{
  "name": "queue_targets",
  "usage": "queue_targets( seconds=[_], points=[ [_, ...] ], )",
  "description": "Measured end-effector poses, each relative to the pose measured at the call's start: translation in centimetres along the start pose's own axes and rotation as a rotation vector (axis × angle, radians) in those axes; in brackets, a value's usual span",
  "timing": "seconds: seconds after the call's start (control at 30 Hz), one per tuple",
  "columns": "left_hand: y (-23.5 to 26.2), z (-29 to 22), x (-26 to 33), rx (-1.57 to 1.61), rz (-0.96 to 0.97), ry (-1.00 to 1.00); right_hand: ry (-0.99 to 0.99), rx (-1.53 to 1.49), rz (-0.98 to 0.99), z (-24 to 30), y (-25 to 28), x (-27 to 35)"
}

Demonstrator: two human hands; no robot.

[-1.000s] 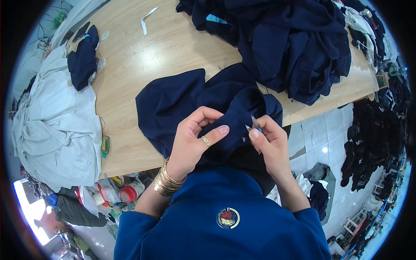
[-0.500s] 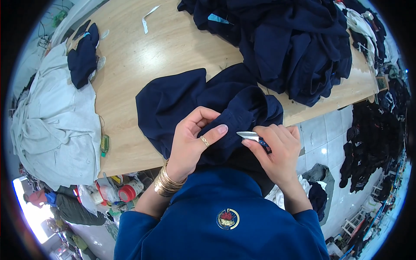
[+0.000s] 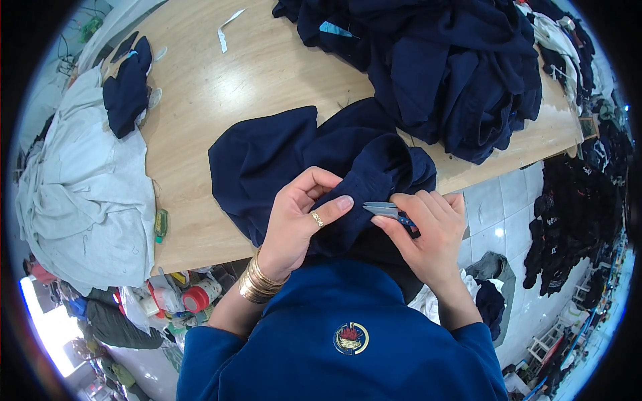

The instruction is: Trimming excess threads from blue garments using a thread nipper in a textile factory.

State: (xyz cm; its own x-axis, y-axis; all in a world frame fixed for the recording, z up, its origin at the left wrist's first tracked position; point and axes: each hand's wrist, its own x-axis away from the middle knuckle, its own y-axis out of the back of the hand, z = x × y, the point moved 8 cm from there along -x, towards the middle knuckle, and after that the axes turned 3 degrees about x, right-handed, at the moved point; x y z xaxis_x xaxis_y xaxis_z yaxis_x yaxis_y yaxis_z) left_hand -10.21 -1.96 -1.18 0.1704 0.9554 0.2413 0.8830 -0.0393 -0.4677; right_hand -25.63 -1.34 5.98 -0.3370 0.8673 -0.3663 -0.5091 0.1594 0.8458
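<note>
1. Your left hand (image 3: 299, 217) pinches a fold of the soft navy garment (image 3: 301, 160) – crumpled on the pale wooden table (image 3: 254, 73).
2. Your right hand (image 3: 428, 230) grips small metal snips (image 3: 382, 209), tips meeting that fold.

The left hand (image 3: 299, 217) pinches a fold of a navy garment (image 3: 301, 160) that lies on the near edge of a wooden table (image 3: 267, 67); gold bangles (image 3: 257, 281) ring its wrist. The right hand (image 3: 428, 234) grips small snips (image 3: 382, 210), blades pointing left, just beside the left thumb. Behind lies a heap of navy clothes (image 3: 455, 60). Grey cloth (image 3: 80, 194) drapes over the table's left end, with a dark piece (image 3: 127, 87) on it.
</note>
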Motion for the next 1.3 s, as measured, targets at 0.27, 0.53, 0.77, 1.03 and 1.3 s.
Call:
queue_targets(
  seconds=[0.27, 0.53, 0.77, 1.03, 1.3],
  points=[
    [0.0, 0.0, -0.1, 0.004, 0.007, 0.001, -0.001, -0.051, -0.034, -0.3, 0.0, 0.0],
    [-0.1, -0.1, -0.2, -0.02, 0.015, 0.012, 0.01, -0.027, -0.061, -1.1, 0.8, -0.4],
    [0.0, -0.2, -0.4, -0.023, 0.009, 0.015, 0.018, 0.019, 0.006, -0.7, 1.0, -0.4],
    [-0.2, -0.3, -0.4, -0.092, 0.006, -0.003, 0.045, 0.067, 0.002, -0.5, 1.1, -0.5],
    [-0.1, -0.4, -0.5, -0.103, 0.005, -0.018, 0.04, 0.092, 0.01, -0.6, 1.1, -0.5]
  ],
)
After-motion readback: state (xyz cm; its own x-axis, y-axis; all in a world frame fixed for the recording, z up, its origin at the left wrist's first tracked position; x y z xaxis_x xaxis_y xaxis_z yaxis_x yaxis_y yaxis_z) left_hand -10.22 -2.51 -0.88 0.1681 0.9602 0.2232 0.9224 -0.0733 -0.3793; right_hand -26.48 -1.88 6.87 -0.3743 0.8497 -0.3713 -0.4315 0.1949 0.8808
